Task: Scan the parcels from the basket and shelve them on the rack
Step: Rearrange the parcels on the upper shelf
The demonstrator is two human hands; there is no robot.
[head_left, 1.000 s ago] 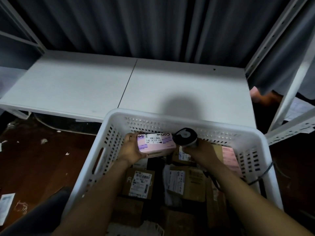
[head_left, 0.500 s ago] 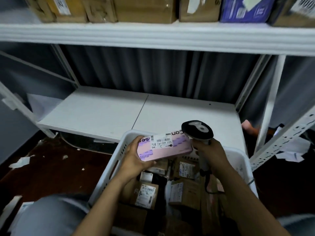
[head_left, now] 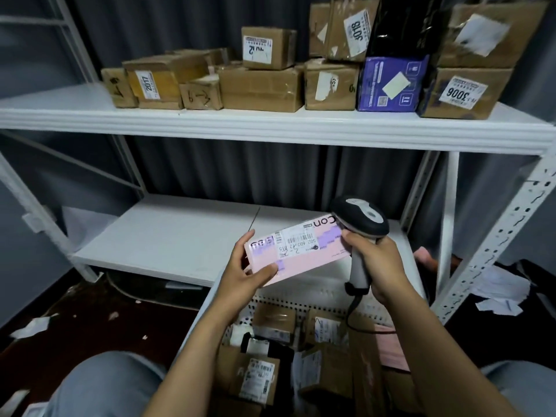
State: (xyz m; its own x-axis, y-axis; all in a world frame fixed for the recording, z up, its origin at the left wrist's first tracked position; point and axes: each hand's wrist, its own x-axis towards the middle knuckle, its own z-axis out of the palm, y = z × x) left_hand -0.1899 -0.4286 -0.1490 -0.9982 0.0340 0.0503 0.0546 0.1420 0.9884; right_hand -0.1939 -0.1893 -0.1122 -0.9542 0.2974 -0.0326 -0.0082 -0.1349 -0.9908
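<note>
My left hand [head_left: 245, 273] grips the left end of a flat pink parcel [head_left: 304, 260] with a white barcode label, held above the white basket [head_left: 301, 297]. My right hand [head_left: 377, 266] holds a grey and black barcode scanner [head_left: 361, 219] by its handle, its head just over the parcel's right end, and its thumb touches that end. The basket below holds several cardboard parcels [head_left: 273, 323]. The white rack's upper shelf [head_left: 270, 127] carries several numbered cardboard boxes [head_left: 260, 87] and a blue box [head_left: 391, 84].
The lower rack shelf [head_left: 168, 236] lies bare behind the basket. A perforated white upright [head_left: 499, 236] stands at right, with crumpled papers [head_left: 496, 293] on the floor beyond it. Paper scraps [head_left: 33, 326] lie on the dark floor at left. My knees frame the basket.
Both hands have lifted the pink parcel and the scanner up out of the basket. The view has tilted up, bringing the loaded upper shelf into sight.
</note>
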